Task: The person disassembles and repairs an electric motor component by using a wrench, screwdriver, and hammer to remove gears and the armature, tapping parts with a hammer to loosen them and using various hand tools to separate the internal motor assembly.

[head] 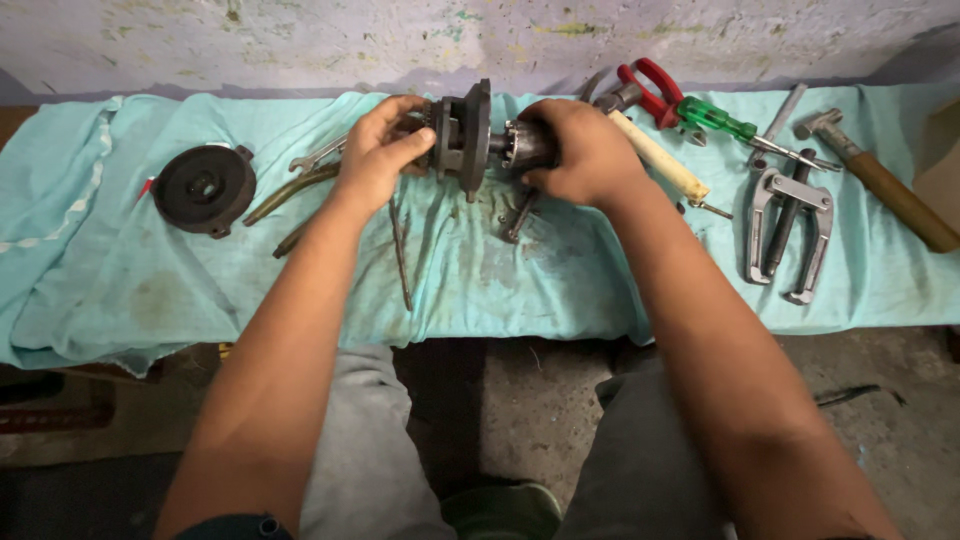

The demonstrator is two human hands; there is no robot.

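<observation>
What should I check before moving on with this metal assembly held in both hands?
1. Left hand grips the flange end of the metal assembly: ok.
2. Right hand wraps the shaft end: ok.
3. Assembly held above the teal cloth, not resting on it: ok.
4. Loose rods under the hands, thin rod and bolt, lie apart from the assembly: ok.
5. Round black housing sits at the left, apart: ok.
6. Whether the parts are fully seated together: cannot tell.

teal cloth | gear puller | hammer | green screwdriver | round black cover
</observation>
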